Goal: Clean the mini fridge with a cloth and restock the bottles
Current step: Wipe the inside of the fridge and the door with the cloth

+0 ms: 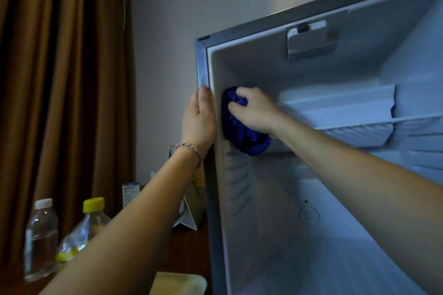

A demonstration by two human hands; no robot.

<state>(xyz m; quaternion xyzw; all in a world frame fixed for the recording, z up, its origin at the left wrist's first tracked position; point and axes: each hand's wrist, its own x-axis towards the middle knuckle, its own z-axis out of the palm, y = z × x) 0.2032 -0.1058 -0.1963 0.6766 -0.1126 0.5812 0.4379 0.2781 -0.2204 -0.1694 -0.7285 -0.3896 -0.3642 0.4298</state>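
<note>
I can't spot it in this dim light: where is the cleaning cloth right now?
The blue cloth is inside the open fridge, pressed against its left inner wall by the right hand, just beside the left hand on the fridge's front edge.

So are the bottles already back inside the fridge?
No, the white-capped bottle and the yellow-capped bottle stand on the table outside the fridge, left of it, while the right hand wipes inside with the blue cloth.

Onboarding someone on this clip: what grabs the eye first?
The blue cloth, bunched under the right hand against the left inner wall of the open mini fridge. The left hand rests on the fridge's front left edge. Two bottles stand bottom left, white cap and yellow cap.
</note>
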